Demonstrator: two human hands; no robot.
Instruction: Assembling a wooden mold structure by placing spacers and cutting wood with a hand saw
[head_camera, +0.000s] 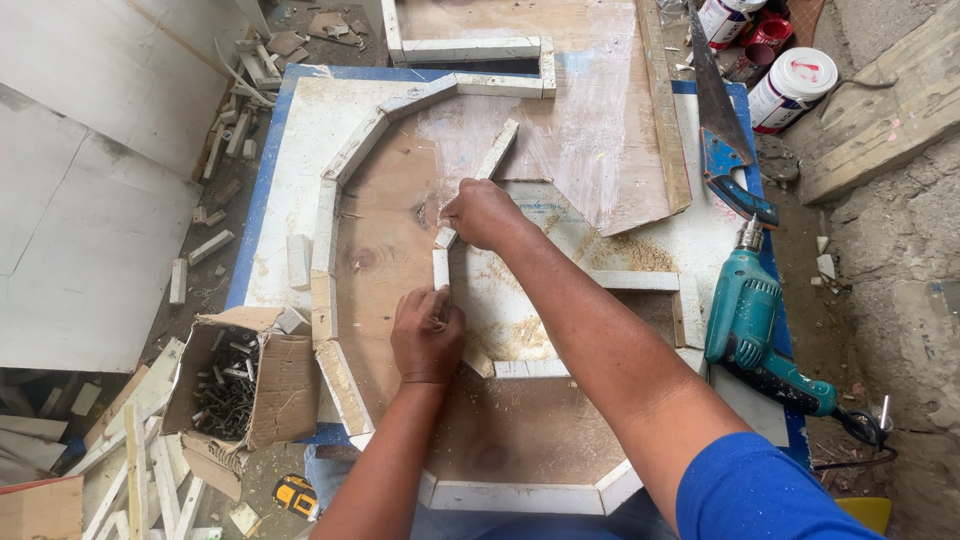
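Observation:
My left hand (426, 335) presses flat on a short white wood strip (441, 268) lying upright on the plywood board (385, 250). My right hand (482, 213) pinches the lower end of a longer white strip (490, 160) that slants up to the right, meeting the short strip at a corner. Both strips belong to an inner ring of white pieces; an outer ring of white strips (325, 240) curves around the board's left side and bottom (515, 495). Sawdust (625, 255) lies to the right of my right hand.
A teal electric drill (745, 315) lies at the table's right edge, with a blue-handled handsaw (720, 120) above it. Paint tins (790, 88) stand at the top right. A torn cardboard box of dark screws (235, 385) sits at the left, near scattered offcuts (225, 150).

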